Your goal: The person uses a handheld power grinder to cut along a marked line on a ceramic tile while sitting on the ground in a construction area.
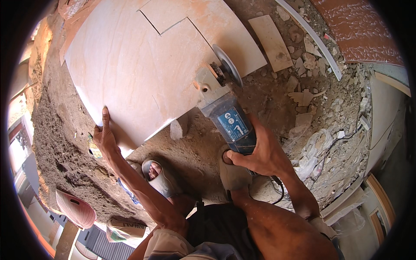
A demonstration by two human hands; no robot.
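Observation:
A large cream tile [143, 73] with faint veining lies in front of me, its near corner pointing toward my feet. Dark stepped lines, cut or drawn, run across its far part. My left hand [106, 135] holds the tile's left edge, thumb on top, fingers mostly hidden beneath. My right hand [266, 151] is wrapped round the body of a blue-grey angle grinder [232, 121]. The grinder's disc [227, 65] stands on edge over the tile's right part, by the end of a dark line. Whether it touches the tile or spins I cannot tell.
Sandals [162, 177] on my feet stand just below the tile. A narrow tile offcut [271, 42], a pale strip [314, 39] and broken pieces lie at the right. The grinder's black cord [281, 190] runs near my right leg. Crumpled clear plastic [314, 149] lies on the rubble.

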